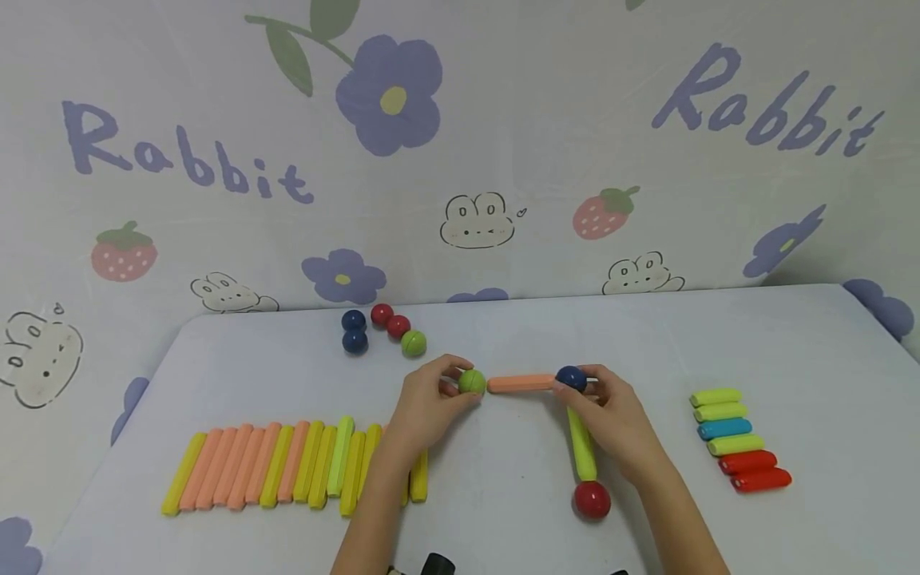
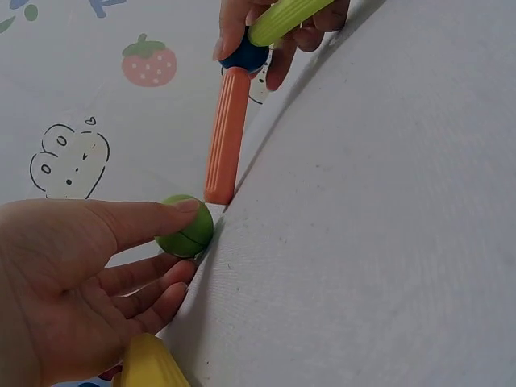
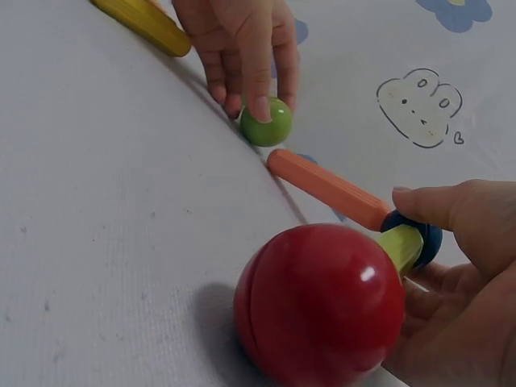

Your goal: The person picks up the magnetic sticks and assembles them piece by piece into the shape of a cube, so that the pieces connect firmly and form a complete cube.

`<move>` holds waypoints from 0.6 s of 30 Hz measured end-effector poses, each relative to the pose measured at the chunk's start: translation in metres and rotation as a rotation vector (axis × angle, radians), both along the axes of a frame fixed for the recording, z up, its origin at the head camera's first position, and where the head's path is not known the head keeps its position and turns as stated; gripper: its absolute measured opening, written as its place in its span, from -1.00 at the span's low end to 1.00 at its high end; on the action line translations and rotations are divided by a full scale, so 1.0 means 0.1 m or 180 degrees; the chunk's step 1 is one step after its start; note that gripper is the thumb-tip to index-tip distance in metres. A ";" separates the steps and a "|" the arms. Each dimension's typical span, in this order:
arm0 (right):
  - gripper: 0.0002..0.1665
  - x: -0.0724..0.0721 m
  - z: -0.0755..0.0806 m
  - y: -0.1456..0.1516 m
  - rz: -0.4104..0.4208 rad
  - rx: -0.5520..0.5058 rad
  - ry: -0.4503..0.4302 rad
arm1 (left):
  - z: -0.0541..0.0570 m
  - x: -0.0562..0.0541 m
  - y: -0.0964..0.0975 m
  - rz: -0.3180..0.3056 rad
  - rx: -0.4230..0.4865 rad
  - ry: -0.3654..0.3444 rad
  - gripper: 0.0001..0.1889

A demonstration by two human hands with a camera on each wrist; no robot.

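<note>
My left hand (image 1: 431, 402) pinches a green ball (image 1: 471, 382) between thumb and fingers, close to the free end of an orange rod (image 1: 522, 384). In the left wrist view a narrow gap shows between that ball and the rod. The rod's other end joins a dark blue ball (image 1: 571, 378), which my right hand (image 1: 614, 411) grips. From the same blue ball a yellow-green rod (image 1: 581, 445) runs toward me and ends in a red ball (image 1: 592, 500). In the right wrist view this red ball (image 3: 321, 305) looms large in front.
A row of yellow, orange and green rods (image 1: 247, 467) lies at the left, partly behind my left arm. Several loose balls (image 1: 398, 327) sit near the table's back edge. Shorter coloured rods (image 1: 735, 445) form a column at the right. A patterned cloth (image 1: 474, 120) hangs behind the table.
</note>
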State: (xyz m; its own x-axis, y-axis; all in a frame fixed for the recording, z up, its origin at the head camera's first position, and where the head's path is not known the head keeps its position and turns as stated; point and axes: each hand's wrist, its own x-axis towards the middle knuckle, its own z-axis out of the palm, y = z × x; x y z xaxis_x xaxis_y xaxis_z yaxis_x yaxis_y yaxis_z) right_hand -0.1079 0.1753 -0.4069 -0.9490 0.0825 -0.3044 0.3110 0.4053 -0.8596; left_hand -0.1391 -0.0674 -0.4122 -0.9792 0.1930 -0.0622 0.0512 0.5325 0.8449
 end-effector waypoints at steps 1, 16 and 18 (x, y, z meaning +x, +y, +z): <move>-0.28 0.00 0.01 0.00 -0.0017 -0.0064 -0.0039 | 0.00 0.00 0.00 0.0001 0.0001 0.0000 -0.62; -0.17 -0.02 0.04 0.01 -0.0163 -0.0864 -0.0272 | -0.01 -0.02 0.00 -0.0024 0.0048 -0.0053 -0.60; -0.21 -0.01 0.04 0.01 -0.0148 -0.0883 -0.0237 | -0.01 -0.02 0.01 -0.0042 0.0058 -0.0042 -0.60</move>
State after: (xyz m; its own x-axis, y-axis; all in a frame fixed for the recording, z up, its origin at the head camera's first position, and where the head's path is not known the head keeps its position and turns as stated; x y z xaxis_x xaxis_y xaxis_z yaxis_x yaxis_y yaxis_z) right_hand -0.1086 0.1759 -0.4032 -0.9204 0.0292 -0.3900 0.3900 0.1418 -0.9098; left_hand -0.1408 -0.0667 -0.4136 -0.9757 0.2070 -0.0714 0.0469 0.5163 0.8551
